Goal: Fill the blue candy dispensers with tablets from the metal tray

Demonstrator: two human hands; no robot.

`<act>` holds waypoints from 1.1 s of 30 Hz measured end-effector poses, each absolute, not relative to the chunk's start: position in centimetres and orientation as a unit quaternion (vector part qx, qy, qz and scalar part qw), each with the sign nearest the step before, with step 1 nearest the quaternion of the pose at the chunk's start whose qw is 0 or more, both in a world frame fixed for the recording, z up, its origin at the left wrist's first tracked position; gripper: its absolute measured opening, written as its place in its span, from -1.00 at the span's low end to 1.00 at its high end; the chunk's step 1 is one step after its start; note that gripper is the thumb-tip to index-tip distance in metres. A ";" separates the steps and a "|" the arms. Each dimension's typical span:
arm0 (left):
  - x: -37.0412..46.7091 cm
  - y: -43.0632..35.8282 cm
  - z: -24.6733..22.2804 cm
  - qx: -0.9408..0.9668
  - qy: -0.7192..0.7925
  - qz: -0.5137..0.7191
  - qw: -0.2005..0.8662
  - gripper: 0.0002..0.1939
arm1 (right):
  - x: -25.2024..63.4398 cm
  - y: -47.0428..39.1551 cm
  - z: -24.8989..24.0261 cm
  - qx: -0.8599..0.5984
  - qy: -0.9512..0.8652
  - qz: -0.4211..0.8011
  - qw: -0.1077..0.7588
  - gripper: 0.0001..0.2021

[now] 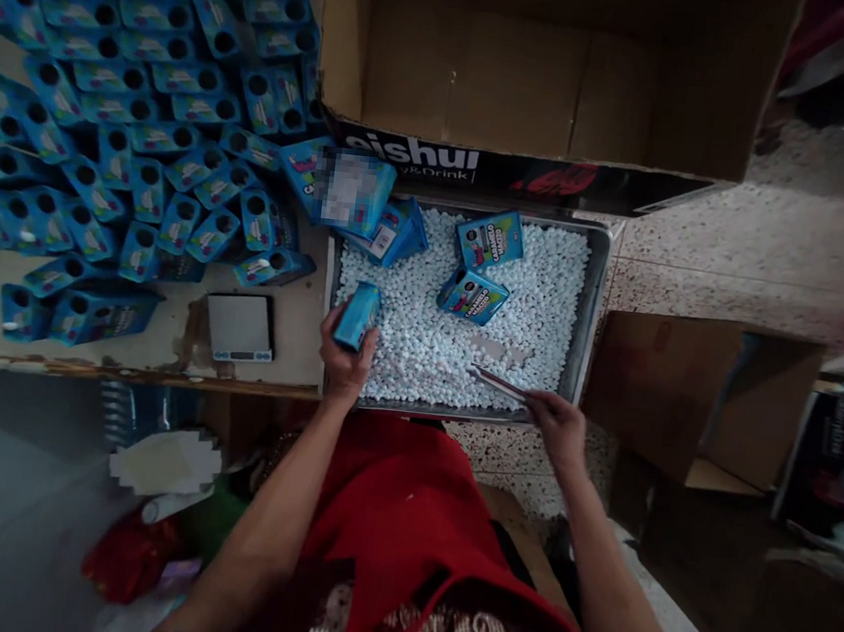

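Note:
My left hand (347,356) is closed round a small blue candy box (358,315), at the left side of a metal tray (601,275). Small round white candies (403,354) fill the tray in a loose layer. Between the fingers of my right hand (558,426) is a thin metal utensil (500,381); its far end rests among the candies, and its exact kind is unclear. Two blue boxes, an upper one (491,240) and a lower one (473,295), lie on the candies. More blue boxes (400,233) lean at the tray's upper left corner.
Many blue boxes (114,153) with round holes crowd the table (172,320) on the left. A small scale (240,325) sits by the table's front edge. Behind the tray stands a large open cardboard box (492,82); another carton (662,392) is to the right.

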State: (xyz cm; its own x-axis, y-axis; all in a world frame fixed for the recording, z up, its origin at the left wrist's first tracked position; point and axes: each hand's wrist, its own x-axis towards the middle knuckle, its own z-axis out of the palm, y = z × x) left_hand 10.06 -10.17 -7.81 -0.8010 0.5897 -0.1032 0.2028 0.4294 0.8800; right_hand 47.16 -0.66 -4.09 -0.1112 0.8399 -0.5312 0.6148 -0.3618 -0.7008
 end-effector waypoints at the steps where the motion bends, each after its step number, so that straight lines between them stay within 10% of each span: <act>1: 11.0 -9.4 -8.5 0.233 0.814 0.489 0.209 -0.29 | 45.3 -0.9 -5.1 -0.662 -0.541 0.505 0.118 -0.75; 12: 16.4 -2.8 -6.0 0.292 0.817 0.439 0.234 -0.48 | 33.3 1.8 -9.2 -0.617 -0.454 0.616 0.186 -0.71; 20: 7.6 -5.2 2.2 0.496 0.825 0.217 0.164 -0.61 | 36.9 3.7 0.0 -0.570 -0.435 0.672 0.188 -0.75; 33: 7.9 -7.0 1.2 0.582 0.788 0.094 0.178 -0.58 | 31.9 4.1 6.8 -0.524 -0.710 0.455 0.118 -0.79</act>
State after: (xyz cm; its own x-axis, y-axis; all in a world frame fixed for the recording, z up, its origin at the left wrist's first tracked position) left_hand 7.86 -7.04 1.20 -0.2602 0.9503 -0.1707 0.8837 0.3056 0.3545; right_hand 31.93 4.15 6.79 -0.4225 0.8519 -0.3095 0.6364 0.0357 -0.7705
